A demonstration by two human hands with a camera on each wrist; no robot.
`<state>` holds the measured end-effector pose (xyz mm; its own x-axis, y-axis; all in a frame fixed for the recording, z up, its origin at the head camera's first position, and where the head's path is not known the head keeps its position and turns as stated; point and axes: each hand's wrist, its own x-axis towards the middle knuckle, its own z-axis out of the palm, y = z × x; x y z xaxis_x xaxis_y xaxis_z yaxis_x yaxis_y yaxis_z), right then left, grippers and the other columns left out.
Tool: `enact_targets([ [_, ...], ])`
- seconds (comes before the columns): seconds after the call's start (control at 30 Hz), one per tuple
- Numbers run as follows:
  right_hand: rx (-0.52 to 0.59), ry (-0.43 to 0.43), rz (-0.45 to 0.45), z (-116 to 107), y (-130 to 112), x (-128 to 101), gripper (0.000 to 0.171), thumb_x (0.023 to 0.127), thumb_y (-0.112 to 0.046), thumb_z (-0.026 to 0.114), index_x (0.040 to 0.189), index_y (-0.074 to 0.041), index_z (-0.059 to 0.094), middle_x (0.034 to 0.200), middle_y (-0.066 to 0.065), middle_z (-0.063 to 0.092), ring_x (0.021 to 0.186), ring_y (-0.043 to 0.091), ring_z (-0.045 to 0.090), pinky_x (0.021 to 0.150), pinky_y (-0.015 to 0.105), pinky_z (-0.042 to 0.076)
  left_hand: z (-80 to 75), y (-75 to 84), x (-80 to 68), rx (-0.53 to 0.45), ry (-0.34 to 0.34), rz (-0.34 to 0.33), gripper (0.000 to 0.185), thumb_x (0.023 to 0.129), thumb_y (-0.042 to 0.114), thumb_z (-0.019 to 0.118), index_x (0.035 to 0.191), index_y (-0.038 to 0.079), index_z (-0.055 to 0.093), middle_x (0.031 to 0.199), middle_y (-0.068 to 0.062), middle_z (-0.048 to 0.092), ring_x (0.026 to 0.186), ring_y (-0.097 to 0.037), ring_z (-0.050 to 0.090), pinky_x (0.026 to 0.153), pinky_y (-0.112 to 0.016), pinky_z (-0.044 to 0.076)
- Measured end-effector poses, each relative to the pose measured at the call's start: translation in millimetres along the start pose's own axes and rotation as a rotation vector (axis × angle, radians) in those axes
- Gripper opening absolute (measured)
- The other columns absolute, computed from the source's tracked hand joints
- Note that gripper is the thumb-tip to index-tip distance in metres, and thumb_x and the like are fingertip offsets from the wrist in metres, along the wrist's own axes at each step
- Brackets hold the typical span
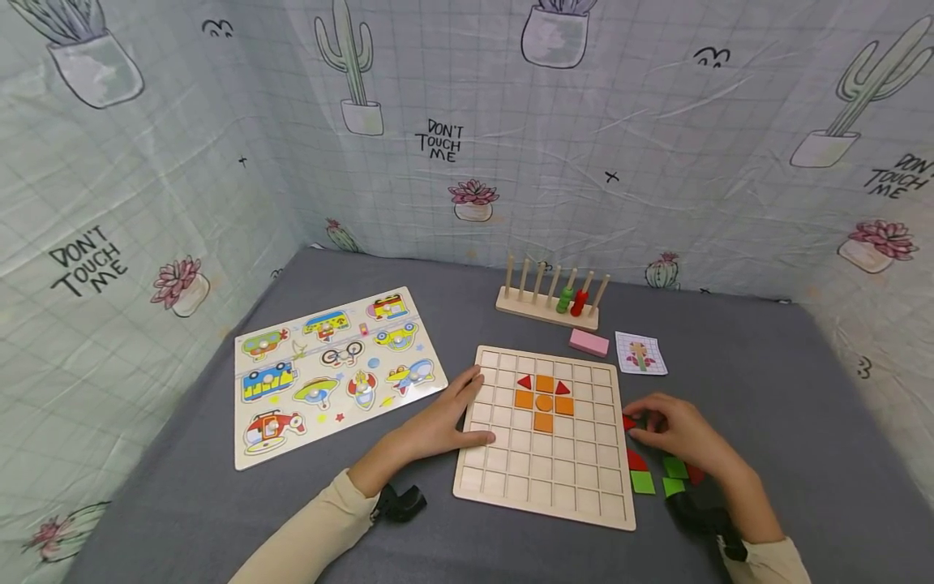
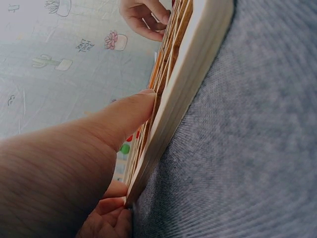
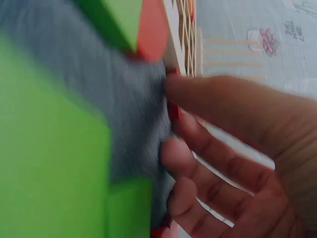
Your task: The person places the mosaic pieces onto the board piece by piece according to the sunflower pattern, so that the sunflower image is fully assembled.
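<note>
Grid board (image 1: 543,478), hands (image 1: 445,418) (image 1: 674,430) at edges

Right hand (image 1: 674,430): fingers cover a red piece, shape unclear | green pieces (image 3: 49,168): blurred, cut off in wrist view | grid board (image 2: 193,64): only its edge shows, cells hidden
</note>
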<state>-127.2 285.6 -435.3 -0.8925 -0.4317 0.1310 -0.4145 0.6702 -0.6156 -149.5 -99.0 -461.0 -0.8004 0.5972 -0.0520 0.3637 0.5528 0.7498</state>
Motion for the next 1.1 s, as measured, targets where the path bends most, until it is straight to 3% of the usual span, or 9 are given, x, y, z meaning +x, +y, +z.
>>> enact_targets([
  [0.13, -0.029, -0.004, 0.055, 3.7, -0.5, 1.7, 0.02, 0.08, -0.005, 0.079, 0.099, -0.002, 0.072, 0.088, 0.001, 0.061, 0.066, 0.0, 0.047, 0.055, 0.024, 0.043, 0.7, -0.5, 0.2, -0.002, -0.003, -0.001, 0.094, 0.089, 0.042, 0.071, 0.155, 0.002, 0.018, 0.164, -0.01, 0.007, 0.148, -0.026, 0.014, 0.115, -0.046, 0.026],
  [0.47, 0.012, -0.017, 0.016, 6.4, 1.6, 1.9, 0.017, 0.082, -0.002, 0.076, 0.097, -0.002, 0.068, 0.083, -0.001, 0.055, 0.064, 0.0, 0.044, 0.054, 0.024, 0.041, 0.2, -0.5, -1.2, 0.0, -0.003, -0.006, 0.094, 0.088, 0.041, 0.071, 0.155, 0.001, 0.018, 0.163, -0.011, 0.007, 0.148, -0.026, 0.014, 0.115, -0.046, 0.026],
  [0.67, 0.044, -0.025, 0.053, 6.3, 0.5, 1.5, 0.019, 0.082, -0.004, 0.077, 0.099, -0.001, 0.068, 0.083, 0.0, 0.055, 0.064, 0.001, 0.045, 0.053, 0.024, 0.041, 0.2, -0.4, -1.0, 0.003, 0.001, -0.004, 0.094, 0.088, 0.04, 0.072, 0.155, 0.001, 0.018, 0.163, -0.011, 0.008, 0.148, -0.026, 0.014, 0.115, -0.046, 0.026],
  [1.1, -0.001, -0.025, 0.116, 2.3, 0.6, 3.7, 0.022, 0.082, -0.008, 0.078, 0.099, -0.002, 0.065, 0.081, 0.0, 0.053, 0.063, 0.002, 0.045, 0.055, 0.025, 0.041, 0.8, -0.7, 0.5, 0.007, 0.004, 0.002, 0.094, 0.089, 0.042, 0.071, 0.155, 0.002, 0.018, 0.163, -0.01, 0.007, 0.148, -0.027, 0.013, 0.115, -0.046, 0.026],
])
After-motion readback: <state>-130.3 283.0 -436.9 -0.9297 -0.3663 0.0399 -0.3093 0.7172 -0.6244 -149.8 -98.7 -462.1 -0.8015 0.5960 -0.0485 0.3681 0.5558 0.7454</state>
